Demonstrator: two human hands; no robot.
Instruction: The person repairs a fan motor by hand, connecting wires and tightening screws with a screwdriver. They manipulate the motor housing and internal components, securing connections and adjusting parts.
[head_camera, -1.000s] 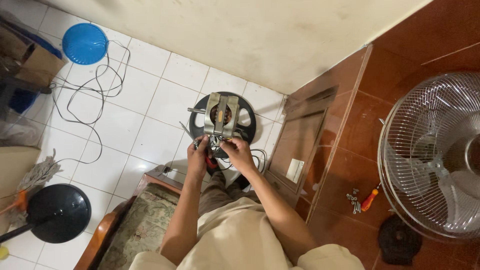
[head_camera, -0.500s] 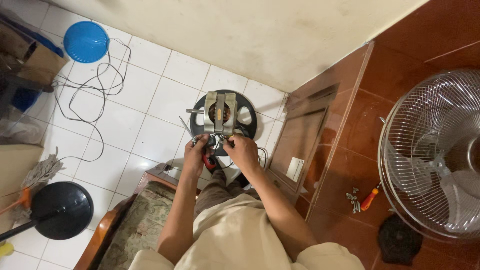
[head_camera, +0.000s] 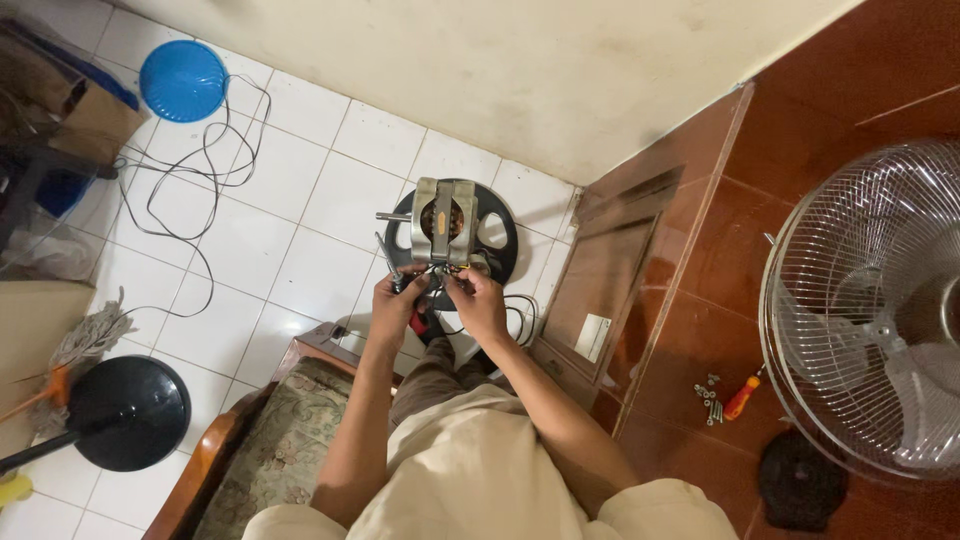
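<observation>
Fan motor stripped out, both hands on it.
Left hand (head_camera: 398, 305) and right hand (head_camera: 478, 300) fingers pinch wiring under bare motor (head_camera: 443, 224); screws (head_camera: 707, 395), screwdriver (head_camera: 742, 397), fan grille (head_camera: 870, 300) lie aside.

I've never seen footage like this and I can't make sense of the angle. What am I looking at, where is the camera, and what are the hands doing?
The camera sits on a person's head and looks straight down, so you see their own arms and lap from above. There is no machine: just two bare hands.

The left hand and right hand meet at the near end of a small motor, a metal frame with copper windings inside. Both pinch at its wires. The motor sits over a black round disc on the white tiled floor.

Around it: a blue bowl, a loose black cable, a black round base on a pole, and a mop. To the right, on the red floor, stands a fan cage, with an orange screwdriver and a few screws beside it.
</observation>
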